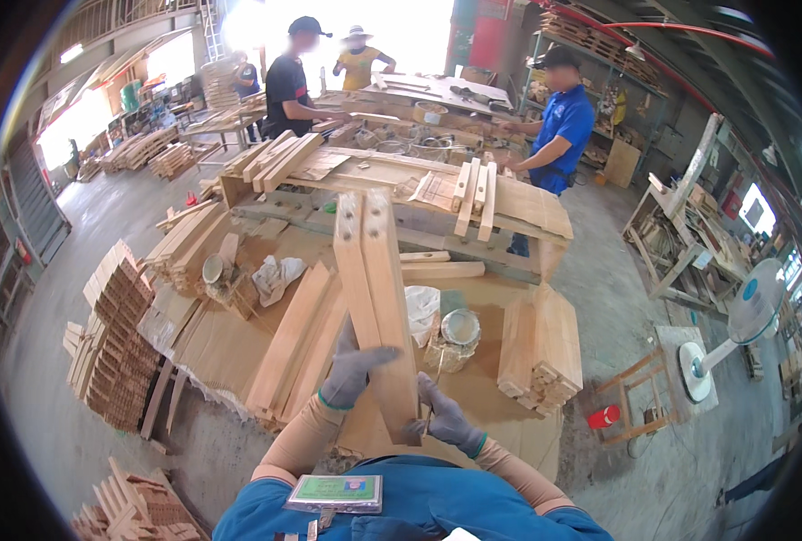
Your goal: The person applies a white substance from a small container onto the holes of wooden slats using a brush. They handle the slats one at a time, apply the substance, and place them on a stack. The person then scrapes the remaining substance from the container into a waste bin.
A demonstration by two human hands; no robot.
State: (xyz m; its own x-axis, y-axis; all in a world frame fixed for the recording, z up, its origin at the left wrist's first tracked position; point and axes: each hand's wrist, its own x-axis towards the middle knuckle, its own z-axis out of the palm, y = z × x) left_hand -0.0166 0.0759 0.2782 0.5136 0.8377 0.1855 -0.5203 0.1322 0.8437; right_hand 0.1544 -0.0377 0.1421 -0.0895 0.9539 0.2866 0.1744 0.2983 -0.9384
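Two long wooden boards [375, 298], pressed side by side, stand tilted upright in front of me. My left hand [350, 371], in a grey glove, grips their left edge near the lower end. Wearing the same kind of glove, my right hand [448, 418] holds the bottom right corner of the boards and seems to pinch a thin tool there. Behind the boards, on the cardboard-covered table [238, 347], stand a clear glue jar [455, 341] and a white plastic bag [421, 311].
Planks [297, 347] lie left of the boards and a block of short sticks [540, 352] to the right. Stacks of slats [117, 334] stand at the left. Three people work at benches [437, 194] farther back. A white fan [734, 329] stands at right.
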